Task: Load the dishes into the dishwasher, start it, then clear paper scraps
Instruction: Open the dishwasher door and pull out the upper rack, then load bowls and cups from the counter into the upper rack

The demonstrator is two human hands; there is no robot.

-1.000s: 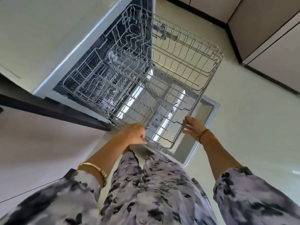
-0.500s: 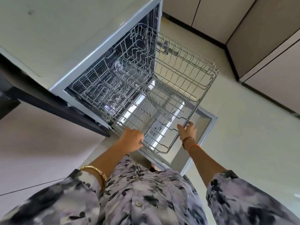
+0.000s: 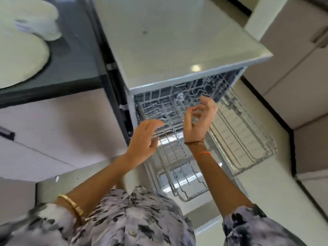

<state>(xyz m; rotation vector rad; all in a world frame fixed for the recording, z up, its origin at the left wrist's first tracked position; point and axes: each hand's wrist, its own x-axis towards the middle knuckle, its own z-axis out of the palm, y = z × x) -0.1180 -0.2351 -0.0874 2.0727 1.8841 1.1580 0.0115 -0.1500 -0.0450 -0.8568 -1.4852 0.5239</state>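
Both our hands have let go of the rack (image 3: pixel 236 139) and lifted. Our left hand (image 3: pixel 142 139) hovers relaxed; our right hand (image 3: pixel 200 118) hangs loosely curled, holding nothing.

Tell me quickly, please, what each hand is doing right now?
Left hand: open, fingers spread, holding nothing, above the pulled-out dishwasher rack.
Right hand: open, fingers loosely curled, holding nothing, raised over the rack.

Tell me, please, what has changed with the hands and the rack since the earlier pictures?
Both hands let go of the rack's front edge and rose: left hand and right hand now hover open above it. The rack stays pulled out and empty over the open door.
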